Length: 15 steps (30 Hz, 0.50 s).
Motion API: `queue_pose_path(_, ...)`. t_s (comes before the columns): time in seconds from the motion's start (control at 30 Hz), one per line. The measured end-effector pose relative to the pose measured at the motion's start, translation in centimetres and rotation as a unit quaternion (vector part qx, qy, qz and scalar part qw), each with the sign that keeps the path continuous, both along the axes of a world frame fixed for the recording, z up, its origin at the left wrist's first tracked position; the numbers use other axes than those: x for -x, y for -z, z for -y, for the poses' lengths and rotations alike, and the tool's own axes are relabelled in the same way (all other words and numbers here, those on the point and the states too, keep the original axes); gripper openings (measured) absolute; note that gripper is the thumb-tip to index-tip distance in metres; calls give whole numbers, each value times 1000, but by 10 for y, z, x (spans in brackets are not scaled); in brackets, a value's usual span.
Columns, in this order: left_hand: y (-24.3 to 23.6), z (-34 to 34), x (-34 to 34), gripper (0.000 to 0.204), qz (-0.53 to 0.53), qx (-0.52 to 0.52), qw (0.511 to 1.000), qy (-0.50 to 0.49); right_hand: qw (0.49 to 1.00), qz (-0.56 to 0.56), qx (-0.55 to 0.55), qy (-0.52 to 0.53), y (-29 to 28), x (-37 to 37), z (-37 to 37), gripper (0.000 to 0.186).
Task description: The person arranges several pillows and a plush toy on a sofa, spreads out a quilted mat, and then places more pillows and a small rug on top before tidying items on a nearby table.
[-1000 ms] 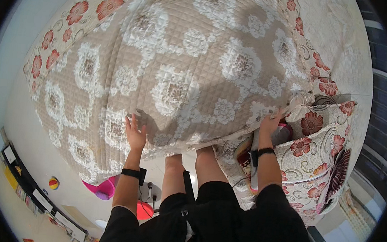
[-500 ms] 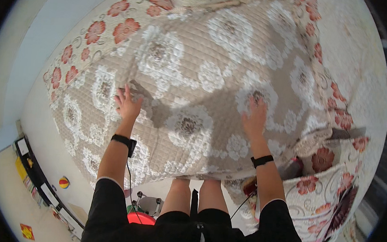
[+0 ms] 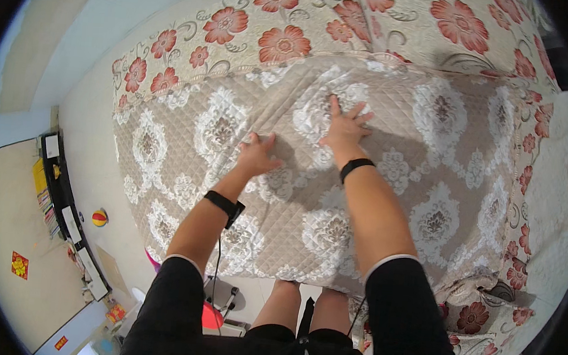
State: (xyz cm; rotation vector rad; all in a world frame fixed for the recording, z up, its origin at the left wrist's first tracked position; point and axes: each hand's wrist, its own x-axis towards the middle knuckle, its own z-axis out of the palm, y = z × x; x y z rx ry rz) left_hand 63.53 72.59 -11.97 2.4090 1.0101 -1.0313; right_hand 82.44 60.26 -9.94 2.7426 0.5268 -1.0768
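Head view: bare left hand (image 3: 256, 157), right hand (image 3: 346, 129) splayed wide on beige, white-flowered, quilted fabric cover (image 3: 287, 218); palms-down placement likely spreads pressure.

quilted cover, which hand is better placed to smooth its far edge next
Likely the right hand: it is spread over the quilted cover farther forward, nearer the border with the red-flowered fabric. The left hand is also over the cover, but farther back from that border.

The cover (image 3: 310, 186) is beige — with white flowers.
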Motion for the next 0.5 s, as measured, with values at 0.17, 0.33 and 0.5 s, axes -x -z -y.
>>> queue_pose_path(0.17, 14, -153, 10, 45, 252, -79, 952, -156, 999, -32, 21, 12, 12, -9, -28, 109)
queue_pose_path(0.33, 29, -239, 1, 55, 272, -196, 915, -223, 999, -28, 24, 8, 22, -2, -49, 110)
queue_pose_path(0.5, 42, -279, -1, 44, 216, -116, 939, -242, 996, -35, 86, 1, 29, -5, -60, 111)
